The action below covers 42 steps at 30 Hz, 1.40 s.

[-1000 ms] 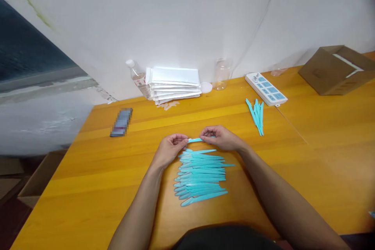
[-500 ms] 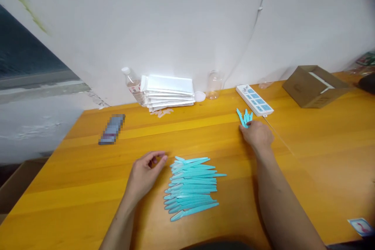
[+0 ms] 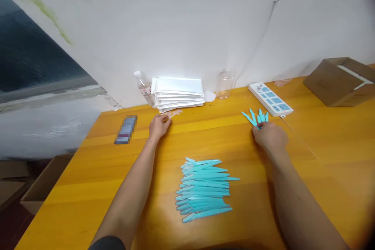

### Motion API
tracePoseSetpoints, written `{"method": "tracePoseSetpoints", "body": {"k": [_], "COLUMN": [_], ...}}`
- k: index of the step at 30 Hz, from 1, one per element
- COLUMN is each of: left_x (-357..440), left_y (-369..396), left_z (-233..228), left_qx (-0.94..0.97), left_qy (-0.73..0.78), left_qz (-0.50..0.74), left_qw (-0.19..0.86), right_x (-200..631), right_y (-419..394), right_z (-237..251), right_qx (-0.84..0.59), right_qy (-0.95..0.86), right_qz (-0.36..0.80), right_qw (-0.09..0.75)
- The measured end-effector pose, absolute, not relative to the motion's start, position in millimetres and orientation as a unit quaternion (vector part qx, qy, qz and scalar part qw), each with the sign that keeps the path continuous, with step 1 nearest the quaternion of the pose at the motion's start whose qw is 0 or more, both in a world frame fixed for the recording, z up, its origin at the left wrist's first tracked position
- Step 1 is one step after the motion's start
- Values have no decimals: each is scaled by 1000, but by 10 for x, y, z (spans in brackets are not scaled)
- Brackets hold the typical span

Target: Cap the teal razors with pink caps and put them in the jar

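Observation:
A pile of several light-blue plastic sticks (image 3: 205, 187) lies on the orange wooden table (image 3: 88, 187) in front of me. My right hand (image 3: 270, 136) is stretched out to the right, its fingers closed over the near ends of a small fanned bunch of the same blue sticks (image 3: 255, 117). My left hand (image 3: 159, 126) reaches far forward, palm down and holding nothing. Its fingertips are at some small pale translucent pieces (image 3: 174, 113) lying in front of a stack of white packets (image 3: 179, 93).
Along the wall stand a plastic bottle (image 3: 143, 86), a clear jar (image 3: 224, 83) with its white lid (image 3: 209, 96) beside it, and a white power strip (image 3: 271, 99). An open cardboard box (image 3: 341, 82) sits at the far right. A dark flat object (image 3: 125, 129), blurred out, lies on the left.
Both hands left the single stick they held over the pile. The right hand went to the small bunch on the right, then the left hand reached forward to the pale pieces by the packets.

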<state>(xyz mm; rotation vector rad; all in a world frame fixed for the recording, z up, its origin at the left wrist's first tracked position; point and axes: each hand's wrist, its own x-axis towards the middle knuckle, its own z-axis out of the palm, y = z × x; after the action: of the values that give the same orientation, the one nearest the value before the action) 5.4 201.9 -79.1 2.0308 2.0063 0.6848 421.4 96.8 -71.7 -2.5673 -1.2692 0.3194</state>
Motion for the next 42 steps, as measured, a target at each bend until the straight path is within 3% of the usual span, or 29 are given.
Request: {"method": "tracePoseSetpoints", "body": {"k": [9,17,20,23,26,28,31,42], "left_x": [196,221,234,266,303,315,306,350], "left_y": [2028,1573,1430,1251,1026,876,717,683], "left_z": [-751,-837,-878,-864,-813,-787,-790,-797], "left_qx": [764,786,754,664,564,514,473,484], "left_qy": [624,596,600,589,549,534,524,518], "left_qz": [152,163,249,368,435,450,447,406], "left_qw": [60,24,100,277,437,498,550,577], "right_x": [3812,3802,3861,3819,3601,3390,3117,3030], "right_y": [1002,1027,1040,1027,966,904,821,818], "right_z": [-659,-750,-781,-790,-779,-770,-753,-690], "right_qx": [-809,-821,-783,-716,-617,-536,-457,-454], "right_qy": [-549,-555,-607,-665,-684,-680,-696,-706], "right_qz": [128,98,70,83,250,396,480,467], "right_qw": [167,89,115,196,298,305,276,279]}}
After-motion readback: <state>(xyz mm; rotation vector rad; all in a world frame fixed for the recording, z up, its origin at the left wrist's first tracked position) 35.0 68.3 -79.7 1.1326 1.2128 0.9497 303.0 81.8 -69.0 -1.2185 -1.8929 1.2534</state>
